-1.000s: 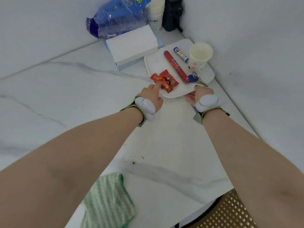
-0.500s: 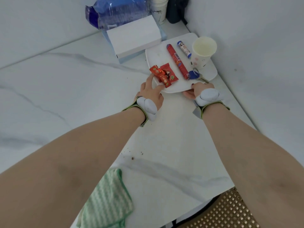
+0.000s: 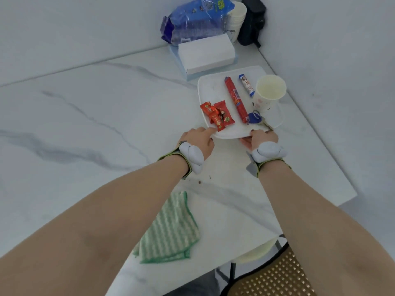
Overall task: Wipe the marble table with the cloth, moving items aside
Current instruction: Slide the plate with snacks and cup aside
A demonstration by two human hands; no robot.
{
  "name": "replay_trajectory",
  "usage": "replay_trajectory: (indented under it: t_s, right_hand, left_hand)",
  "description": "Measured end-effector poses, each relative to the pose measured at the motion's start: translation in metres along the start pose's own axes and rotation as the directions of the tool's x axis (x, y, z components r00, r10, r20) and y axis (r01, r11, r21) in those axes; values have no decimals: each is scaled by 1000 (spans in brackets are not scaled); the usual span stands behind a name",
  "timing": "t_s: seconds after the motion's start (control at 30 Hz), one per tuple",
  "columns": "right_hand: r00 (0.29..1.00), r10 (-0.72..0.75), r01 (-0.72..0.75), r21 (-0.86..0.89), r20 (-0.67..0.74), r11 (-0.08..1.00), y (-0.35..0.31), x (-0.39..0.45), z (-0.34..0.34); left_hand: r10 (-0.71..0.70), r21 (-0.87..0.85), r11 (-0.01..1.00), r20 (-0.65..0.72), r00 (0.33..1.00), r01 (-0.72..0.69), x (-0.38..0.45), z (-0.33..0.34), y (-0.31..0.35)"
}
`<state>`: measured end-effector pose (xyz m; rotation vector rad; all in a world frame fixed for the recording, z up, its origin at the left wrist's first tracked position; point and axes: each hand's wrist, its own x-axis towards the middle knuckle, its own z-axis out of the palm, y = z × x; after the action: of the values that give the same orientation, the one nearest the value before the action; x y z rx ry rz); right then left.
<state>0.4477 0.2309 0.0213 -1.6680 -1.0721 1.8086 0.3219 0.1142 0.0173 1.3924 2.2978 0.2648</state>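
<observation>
Both hands at the near edge of a white plate (image 3: 210,86) on the marble counter (image 3: 85,124), far right corner by the wall.

Left hand (image 3: 199,140): fingers extended onto the plate's near-left rim, tips just at the red candy wrappers (image 3: 217,115). Looks like a touch or push with fairly straight fingers; grip not closed around anything that can be seen.

Right hand (image 3: 261,138): grip curled on the plate's near-right edge, fingers over the rim, thumb apparently below it. Holding the plate.

Each wrist carries a white pod on a green-edged strap.

On the plate: the red candy wrappers at near left; a long red tube (image 3: 236,99) running front to back in the middle; a smaller blue-capped tube (image 3: 246,85) to its right; a paper cup (image 3: 268,92) upright at the right edge; a blue key tag with keys (image 3: 255,119) near the front, beside the red tube's end.

Behind the plate: a white box (image 3: 206,53), touching or just beside the plate's far edge. Behind that, a blue plastic bag (image 3: 192,20), a stack of paper cups (image 3: 236,20) and a dark object (image 3: 252,20) in the corner.

Green striped cloth (image 3: 168,233): lies crumpled on the counter near its front edge, partly under the left forearm, well apart from both hands. Neither hand touches it.

A few brown crumbs (image 3: 199,182) on the counter between the wrists. Woven chair seat (image 3: 273,276) below the counter's front edge.
</observation>
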Motion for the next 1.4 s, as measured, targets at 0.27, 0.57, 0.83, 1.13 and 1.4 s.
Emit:
replay_trajectory:
  t_s: [0.27,0.57,0.83,1.13,1.4]
  right_hand:
    - [995,-56,51,56,83,997,51,-116,86]
    - [950,-52,48,22,309,999,111,-246,220]
    - [891,7,13,-40,455,999,153,-325,315]
    - [836,138,-136,-43,531,990,190,-345,427]
    - [829,153,-232,84,538,969,209,-312,511]
  left_hand:
    - [-43,-120,992,-148,988,25,-123,-27,-97]
    - [-217,-176,969,-273,937,173,-272,-76,-232]
    - [-400,-243,911,-330,855,333,-353,-103,-322]
    - [-573,-309,817,-351,740,486,-377,-122,-417]
    - [-637,-302,768,-275,720,564,-340,-133,-494]
